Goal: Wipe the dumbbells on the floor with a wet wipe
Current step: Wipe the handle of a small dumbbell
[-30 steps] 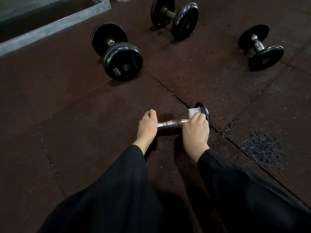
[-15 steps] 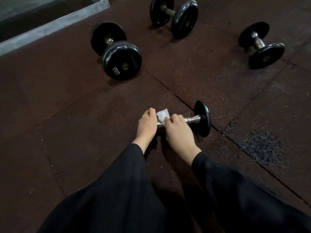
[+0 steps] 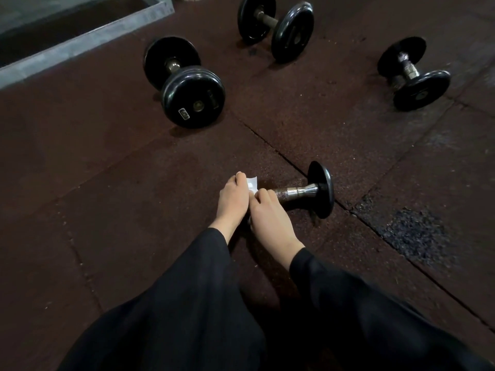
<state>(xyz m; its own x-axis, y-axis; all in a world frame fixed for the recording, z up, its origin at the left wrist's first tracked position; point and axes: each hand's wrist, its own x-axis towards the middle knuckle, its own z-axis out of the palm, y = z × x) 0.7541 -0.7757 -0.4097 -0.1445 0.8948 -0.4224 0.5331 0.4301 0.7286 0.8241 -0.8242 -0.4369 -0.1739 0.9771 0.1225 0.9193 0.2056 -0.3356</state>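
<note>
Two hands on near dumbbell point(image 3: 308, 192): right hand point(image 3: 270, 218) pinches wipe point(image 3: 252, 183) on handle; left hand point(image 3: 232, 199) covers 9 o'clock end, grip unclear; three dumbbells beyond: 11 o'clock point(image 3: 184, 81), 12 o'clock point(image 3: 276, 26), 2 o'clock point(image 3: 413, 73)

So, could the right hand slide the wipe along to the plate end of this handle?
Probably yes: the right hand holds the wipe on a bare handle.

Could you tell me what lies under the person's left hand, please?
The left hand covers the small dumbbell's left end, so that plate is hidden. Only the wet wipe shows beside it.
</note>
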